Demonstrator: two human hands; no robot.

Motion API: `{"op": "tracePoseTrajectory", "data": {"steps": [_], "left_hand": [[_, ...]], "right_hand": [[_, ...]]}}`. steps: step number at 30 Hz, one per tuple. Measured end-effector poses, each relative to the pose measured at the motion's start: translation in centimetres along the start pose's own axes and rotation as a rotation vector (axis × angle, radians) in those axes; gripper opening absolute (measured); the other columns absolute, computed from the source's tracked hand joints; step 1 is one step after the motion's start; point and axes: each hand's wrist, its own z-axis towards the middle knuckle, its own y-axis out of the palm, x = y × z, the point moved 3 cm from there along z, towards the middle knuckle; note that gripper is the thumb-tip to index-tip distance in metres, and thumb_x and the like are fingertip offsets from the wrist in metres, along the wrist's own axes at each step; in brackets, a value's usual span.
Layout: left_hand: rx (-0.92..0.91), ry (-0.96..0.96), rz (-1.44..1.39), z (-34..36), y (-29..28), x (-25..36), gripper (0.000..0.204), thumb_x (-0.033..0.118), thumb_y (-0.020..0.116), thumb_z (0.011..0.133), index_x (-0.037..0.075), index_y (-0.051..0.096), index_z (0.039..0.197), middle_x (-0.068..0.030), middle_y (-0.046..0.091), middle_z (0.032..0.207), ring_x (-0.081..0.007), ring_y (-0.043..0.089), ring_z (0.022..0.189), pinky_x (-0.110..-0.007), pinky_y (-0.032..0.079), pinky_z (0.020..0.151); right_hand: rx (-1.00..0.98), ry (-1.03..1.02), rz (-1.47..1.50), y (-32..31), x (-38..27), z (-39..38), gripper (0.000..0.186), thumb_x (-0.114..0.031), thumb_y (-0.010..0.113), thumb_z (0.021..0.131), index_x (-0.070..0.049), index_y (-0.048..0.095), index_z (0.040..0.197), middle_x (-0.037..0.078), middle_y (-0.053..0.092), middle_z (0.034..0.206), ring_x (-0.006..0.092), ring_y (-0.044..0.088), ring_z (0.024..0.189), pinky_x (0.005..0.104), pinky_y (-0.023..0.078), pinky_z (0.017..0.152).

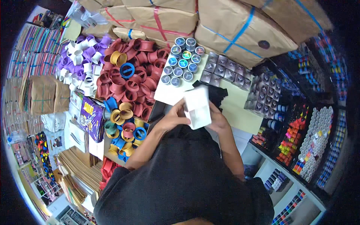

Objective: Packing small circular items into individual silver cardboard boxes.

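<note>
A small white carton (197, 107) is held up before my chest between both hands, its pale inside showing through the open side. My left hand (175, 117) grips its left side, thumb across the lower front. My right hand (218, 119) closes on the opposite side, its fingers partly behind the carton. Just beyond lies a crumpled black piece (216, 94), perhaps cloth or plastic, on the pale yellow tabletop (240, 116). Further off stand several round, shiny-lidded containers (180, 63) in rows. To their right sit several small dark printed boxes (225, 70), with a second stack (264, 95) nearer the right.
Big brown paper bundles (236, 28) tied with tape wall off the back. Red plastic spools (131, 85) heap up at left, with purple and white ones (77, 56) beyond. Multicoloured spools (127, 129) lie nearer my left arm. Thread racks (315, 142) line the right.
</note>
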Motion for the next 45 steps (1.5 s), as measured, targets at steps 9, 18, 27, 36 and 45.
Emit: {"op": "tracePoseTrajectory", "data": {"steps": [9,18,27,36,45], "left_hand": [[0.177,0.032,-0.567,0.3,-10.6,1.5,0.09,0.028,0.082,0.075,0.006,0.036,0.15,-0.0133,0.053,0.141,-0.0316,0.054,0.129,-0.05,0.049,0.105],[0.316,0.147,-0.726,-0.2,-16.1,4.5,0.096,0.085,0.047,0.082,0.011,0.048,0.144,-0.0143,0.056,0.137,-0.0329,0.057,0.113,-0.045,0.049,0.091],[0.28,0.121,-0.914,3.3,-17.5,4.1,0.072,0.064,0.036,0.098,0.009,0.05,0.142,-0.0141,0.061,0.132,-0.0319,0.061,0.109,-0.042,0.051,0.087],[0.027,-0.017,-0.717,9.8,-13.9,4.9,0.064,0.05,0.036,0.104,0.005,0.04,0.149,-0.0162,0.055,0.142,-0.0344,0.058,0.125,-0.049,0.048,0.103],[-0.065,-0.141,-0.581,11.0,-9.0,5.5,0.06,0.048,0.034,0.106,0.003,0.045,0.144,-0.0155,0.059,0.138,-0.03,0.062,0.12,-0.049,0.052,0.101]], "right_hand": [[0.302,0.137,-1.125,1.0,-4.5,16.9,0.045,-0.027,0.072,0.091,-0.011,0.058,0.131,0.007,0.063,0.117,0.0209,0.061,0.11,0.039,0.051,0.092],[0.204,-0.585,-2.822,-3.9,-6.4,34.6,0.04,-0.011,0.067,0.08,-0.016,0.069,0.119,0.013,0.054,0.132,0.0332,0.048,0.124,0.0513,0.045,0.088],[0.067,-0.435,-1.77,4.7,-7.6,25.4,0.07,0.002,0.08,0.073,-0.013,0.056,0.137,0.016,0.06,0.125,0.0348,0.059,0.119,0.0474,0.051,0.094],[0.327,-0.475,-0.783,10.3,-6.6,12.5,0.068,0.01,0.07,0.085,-0.006,0.039,0.143,0.013,0.053,0.129,0.0239,0.066,0.106,0.0342,0.059,0.082],[0.527,-0.507,-1.364,15.4,-7.2,8.7,0.065,-0.002,0.08,0.08,-0.002,0.05,0.137,0.015,0.052,0.135,0.0231,0.058,0.122,0.0352,0.049,0.099]]}}
